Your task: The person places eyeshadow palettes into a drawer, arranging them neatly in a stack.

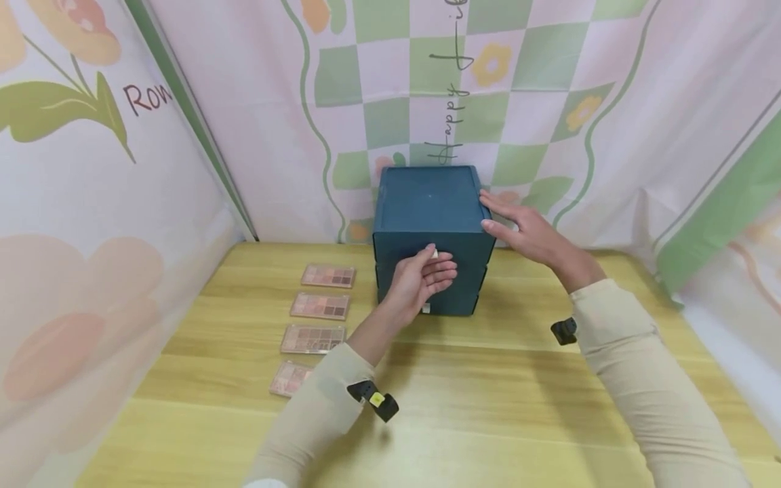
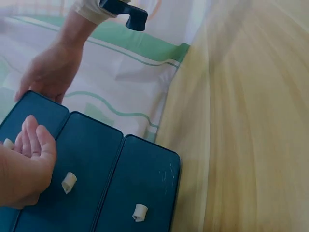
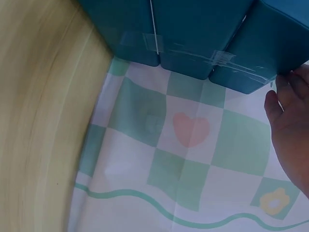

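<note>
A dark teal drawer box with three stacked drawers stands against the curtain. My left hand is at its front, with thumb and forefinger pinching the small white pull tab of the top drawer. In the left wrist view, the other drawers carry a middle tab and a bottom tab. All drawer fronts look flush. My right hand rests straight fingers on the box's upper right side. The right wrist view shows this hand touching the rear part of the top tier.
Several eyeshadow palettes lie in a column on the wooden table, left of the box; my left sleeve partly covers the nearest. A patterned curtain hangs behind. Clear tape runs across the box's back.
</note>
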The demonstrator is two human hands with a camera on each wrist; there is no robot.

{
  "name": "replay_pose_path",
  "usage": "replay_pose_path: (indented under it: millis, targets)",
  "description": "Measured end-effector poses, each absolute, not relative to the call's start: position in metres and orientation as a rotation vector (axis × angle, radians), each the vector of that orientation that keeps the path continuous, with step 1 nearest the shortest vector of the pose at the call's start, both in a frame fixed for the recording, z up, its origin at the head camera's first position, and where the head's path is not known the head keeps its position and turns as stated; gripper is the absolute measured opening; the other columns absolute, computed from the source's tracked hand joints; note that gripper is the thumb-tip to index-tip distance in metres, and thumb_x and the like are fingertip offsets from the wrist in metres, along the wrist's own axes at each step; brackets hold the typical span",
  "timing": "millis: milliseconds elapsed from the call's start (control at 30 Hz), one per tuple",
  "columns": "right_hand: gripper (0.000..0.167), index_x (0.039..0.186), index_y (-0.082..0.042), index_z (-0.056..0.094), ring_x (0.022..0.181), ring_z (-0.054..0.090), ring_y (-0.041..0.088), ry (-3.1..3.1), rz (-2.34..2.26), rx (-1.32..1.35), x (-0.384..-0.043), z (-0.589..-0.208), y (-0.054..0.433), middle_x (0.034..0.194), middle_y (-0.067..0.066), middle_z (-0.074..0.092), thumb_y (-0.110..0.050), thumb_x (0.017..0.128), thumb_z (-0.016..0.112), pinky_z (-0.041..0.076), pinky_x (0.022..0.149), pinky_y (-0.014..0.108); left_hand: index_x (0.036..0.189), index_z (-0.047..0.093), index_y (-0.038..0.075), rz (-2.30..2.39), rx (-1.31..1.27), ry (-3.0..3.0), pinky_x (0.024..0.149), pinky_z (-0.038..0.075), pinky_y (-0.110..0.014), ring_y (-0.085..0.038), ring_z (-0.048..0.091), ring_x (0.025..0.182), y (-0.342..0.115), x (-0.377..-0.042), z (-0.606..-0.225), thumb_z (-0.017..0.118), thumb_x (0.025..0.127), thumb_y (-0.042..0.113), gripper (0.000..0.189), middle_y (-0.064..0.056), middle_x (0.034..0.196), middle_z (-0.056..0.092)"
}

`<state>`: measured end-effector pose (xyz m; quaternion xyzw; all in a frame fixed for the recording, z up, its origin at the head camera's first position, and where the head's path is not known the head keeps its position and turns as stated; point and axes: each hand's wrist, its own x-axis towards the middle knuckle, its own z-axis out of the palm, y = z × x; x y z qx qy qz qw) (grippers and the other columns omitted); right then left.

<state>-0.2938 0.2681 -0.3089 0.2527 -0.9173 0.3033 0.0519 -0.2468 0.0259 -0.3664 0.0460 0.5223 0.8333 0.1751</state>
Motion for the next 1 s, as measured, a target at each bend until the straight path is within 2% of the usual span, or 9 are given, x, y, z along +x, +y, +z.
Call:
replay_pose_path:
  millis: [267, 600, 1000]
  targets:
    - [0.061, 0.159, -0.006, 0.030, 0.156, 0.023, 0.040, -2.770, 0.964, 0.810, -0.296, -0.306, 0.267, 0.170, 0.013, 0.022, -0.033, 0.107, 0.047, 0.023, 0.124, 0.062, 0.111, 0.068, -0.003, 2.380, 0.108, 1.593, 0.076, 0.060, -0.021, -0.006, 0.070, 0.075, 0.029, -0.245, -0.364, 0.048, 0.107, 0.025, 0.034, 0.002, 0.084, 0.070]
    - [0.061, 0.159, -0.007, 0.029, 0.156, 0.023, 0.040, -2.780, 0.944, 0.803, -0.296, -0.307, 0.268, 0.170, 0.012, 0.022, -0.033, 0.107, 0.048, 0.024, 0.124, 0.062, 0.116, 0.067, -0.007, 2.361, 0.174, 1.663, 0.078, 0.060, -0.020, -0.006, 0.069, 0.076, 0.028, -0.237, -0.367, 0.047, 0.108, 0.024, 0.038, 0.003, 0.085, 0.070]
    - [0.062, 0.160, -0.007, 0.028, 0.155, 0.025, 0.041, -2.778, 0.950, 0.801, -0.295, -0.311, 0.269, 0.170, 0.013, 0.021, -0.034, 0.108, 0.047, 0.025, 0.123, 0.062, 0.114, 0.067, -0.009, 2.339, 0.195, 1.690, 0.080, 0.061, -0.021, -0.005, 0.070, 0.075, 0.026, -0.225, -0.372, 0.047, 0.108, 0.023, 0.038, 0.004, 0.083, 0.070]
